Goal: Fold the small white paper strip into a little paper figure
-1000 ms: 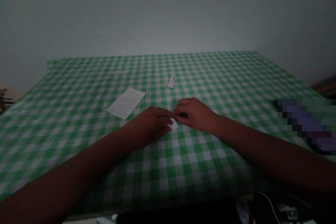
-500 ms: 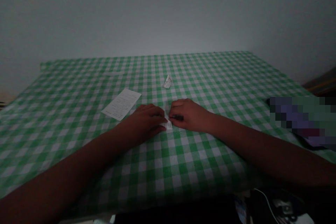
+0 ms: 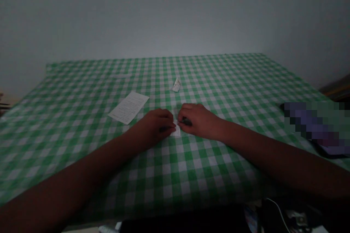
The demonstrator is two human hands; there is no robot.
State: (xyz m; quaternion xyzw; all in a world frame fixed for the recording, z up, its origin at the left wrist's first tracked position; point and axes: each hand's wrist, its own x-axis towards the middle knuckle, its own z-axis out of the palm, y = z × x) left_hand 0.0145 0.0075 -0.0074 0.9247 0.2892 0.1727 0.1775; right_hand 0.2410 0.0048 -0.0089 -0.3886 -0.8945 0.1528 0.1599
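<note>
A small piece of printed paper (image 3: 177, 131) lies between my hands near the middle of the table, its upper part covered by my fingers. My left hand (image 3: 160, 122) has thumb and index finger pinched together on the paper's left side. From the right, my right hand (image 3: 193, 118) also pinches it, with the fingers curled in. The two hands are close together, a narrow gap between their fingertips. Beyond them stands a small folded piece of printed paper (image 3: 176, 85). To the left of my left hand, a larger printed sheet (image 3: 129, 107) rests flat.
A green and white checked cloth (image 3: 218, 80) covers the table. Toward the back left lies a pale thin strip (image 3: 121, 76). At the right edge is a dark-rimmed flat object (image 3: 298, 120), mostly blurred out. Behind the table rises a plain wall (image 3: 175, 18).
My left thumb and index finger, apart half a second ago, have closed together on the paper. My right hand keeps its pinch. The whole view has shifted slightly.
</note>
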